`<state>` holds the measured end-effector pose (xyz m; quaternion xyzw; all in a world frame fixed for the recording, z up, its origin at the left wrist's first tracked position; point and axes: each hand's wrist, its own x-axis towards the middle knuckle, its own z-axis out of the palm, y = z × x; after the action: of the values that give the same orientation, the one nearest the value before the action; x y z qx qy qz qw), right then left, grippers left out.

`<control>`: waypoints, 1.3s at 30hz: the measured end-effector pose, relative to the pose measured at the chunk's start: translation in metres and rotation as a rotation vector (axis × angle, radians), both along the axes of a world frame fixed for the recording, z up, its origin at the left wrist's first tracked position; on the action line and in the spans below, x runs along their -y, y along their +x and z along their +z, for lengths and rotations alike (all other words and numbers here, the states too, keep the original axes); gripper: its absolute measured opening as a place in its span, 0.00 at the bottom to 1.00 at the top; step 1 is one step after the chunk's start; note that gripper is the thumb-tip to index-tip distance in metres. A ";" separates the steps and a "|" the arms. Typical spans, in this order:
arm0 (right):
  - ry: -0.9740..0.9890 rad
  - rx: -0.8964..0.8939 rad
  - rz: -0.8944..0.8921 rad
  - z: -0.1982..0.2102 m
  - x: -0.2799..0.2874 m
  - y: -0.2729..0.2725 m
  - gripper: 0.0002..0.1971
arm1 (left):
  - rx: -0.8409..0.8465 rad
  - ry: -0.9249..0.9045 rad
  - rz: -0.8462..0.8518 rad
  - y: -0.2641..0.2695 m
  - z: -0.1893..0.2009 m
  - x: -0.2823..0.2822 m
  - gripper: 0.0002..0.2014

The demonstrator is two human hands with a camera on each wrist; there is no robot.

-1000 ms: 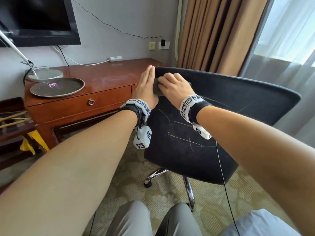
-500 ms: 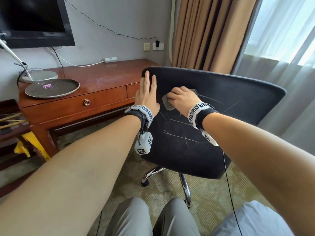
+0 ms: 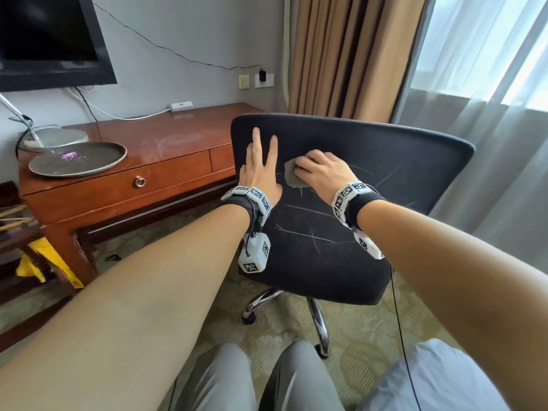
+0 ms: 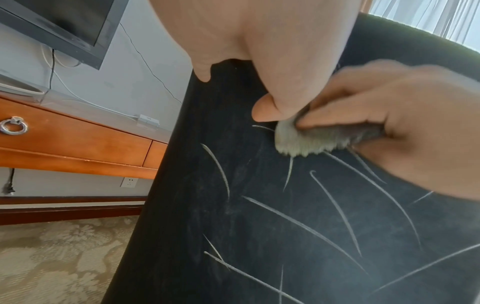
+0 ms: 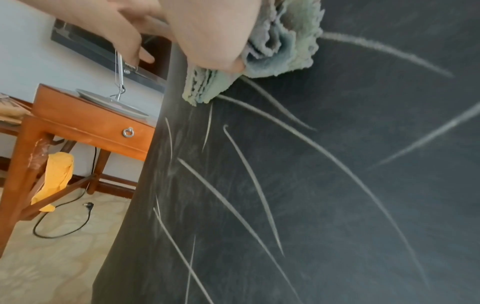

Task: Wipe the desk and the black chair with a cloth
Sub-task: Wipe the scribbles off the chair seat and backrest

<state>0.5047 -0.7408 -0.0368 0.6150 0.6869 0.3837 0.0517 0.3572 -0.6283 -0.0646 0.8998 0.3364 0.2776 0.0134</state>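
Observation:
The black chair (image 3: 370, 173) stands with its backrest facing me, streaked with several pale chalk-like lines (image 4: 306, 228) (image 5: 249, 185). My right hand (image 3: 318, 170) grips a bunched grey-green cloth (image 3: 292, 176) (image 4: 306, 142) (image 5: 275, 53) and presses it against the upper left of the backrest. My left hand (image 3: 261, 161) lies flat on the backrest beside the cloth, fingers straight and pointing up, near the chair's left edge. The brown wooden desk (image 3: 166, 143) stands behind the chair on the left.
A round grey tray (image 3: 77, 158) and a lamp base (image 3: 56, 137) sit on the desk's left end. A TV (image 3: 50, 40) hangs above. Curtains (image 3: 350, 54) fall behind the chair. A yellow cloth (image 5: 55, 176) hangs by the desk leg; a cable (image 5: 64, 222) lies on the carpet.
My right hand has slid the cloth down from the chair's top edge onto the face of the backrest. My left hand has shifted a little lower and stays flat on the chair.

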 end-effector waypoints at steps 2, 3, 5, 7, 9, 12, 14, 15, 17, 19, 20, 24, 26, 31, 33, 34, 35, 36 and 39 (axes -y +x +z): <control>-0.043 -0.006 0.000 -0.011 0.004 0.006 0.15 | 0.001 0.005 -0.001 0.001 -0.001 -0.002 0.53; -0.062 -0.009 -0.002 -0.013 0.006 0.008 0.15 | 0.000 0.008 0.001 0.001 -0.002 -0.003 0.54; -0.090 -0.010 -0.003 -0.014 0.009 0.011 0.16 | -0.001 0.015 0.010 0.003 -0.004 -0.004 0.54; -0.104 0.002 -0.006 -0.010 0.012 0.012 0.16 | -0.001 0.024 0.031 0.004 -0.004 -0.002 0.54; -0.096 0.007 -0.016 -0.006 0.015 0.013 0.14 | 0.001 0.026 0.051 0.006 -0.004 0.000 0.55; -0.051 0.008 -0.028 0.002 0.024 0.014 0.14 | -0.016 0.028 0.073 0.006 -0.002 0.004 0.55; -0.006 0.001 -0.028 0.009 0.031 0.015 0.16 | -0.027 0.024 0.079 0.005 0.000 0.005 0.55; 0.021 -0.006 -0.029 0.013 0.034 0.015 0.18 | -0.027 0.021 0.083 0.005 0.000 0.007 0.55; 0.081 -0.031 -0.034 0.021 0.039 0.015 0.17 | -0.023 0.021 0.103 0.006 0.002 0.010 0.54; 0.122 -0.044 -0.029 0.025 0.042 0.015 0.16 | -0.009 0.033 0.124 0.006 0.003 0.015 0.53; 0.131 -0.048 -0.024 0.027 0.043 0.015 0.15 | 0.008 0.039 0.129 0.007 0.003 0.018 0.52; 0.156 -0.090 -0.007 0.031 0.052 0.015 0.19 | 0.059 0.089 0.081 0.005 0.010 0.032 0.42; 0.180 -0.110 -0.021 0.033 0.061 0.018 0.22 | 0.055 0.133 0.003 0.005 0.016 0.040 0.38; 0.235 -0.175 -0.108 0.036 0.076 0.026 0.29 | -0.003 0.209 -0.140 0.015 0.021 0.049 0.38; 0.273 -0.201 -0.114 0.034 0.080 0.029 0.30 | -0.023 0.212 -0.150 0.022 0.020 0.053 0.41; 0.286 -0.214 -0.108 0.033 0.080 0.031 0.30 | -0.027 0.215 -0.143 0.025 0.019 0.054 0.42; 0.290 -0.227 -0.106 0.031 0.080 0.032 0.31 | -0.030 0.222 -0.133 0.028 0.018 0.055 0.43; 0.291 -0.238 -0.105 0.028 0.079 0.032 0.31 | -0.029 0.229 -0.121 0.029 0.016 0.056 0.43; 0.286 -0.240 -0.099 0.019 0.072 0.032 0.26 | -0.028 0.236 -0.091 0.032 0.011 0.055 0.44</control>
<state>0.5367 -0.8133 -0.0182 0.6903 0.5955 0.3985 -0.0999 0.3893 -0.6833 -0.0533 0.9132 0.2603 0.3018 -0.0849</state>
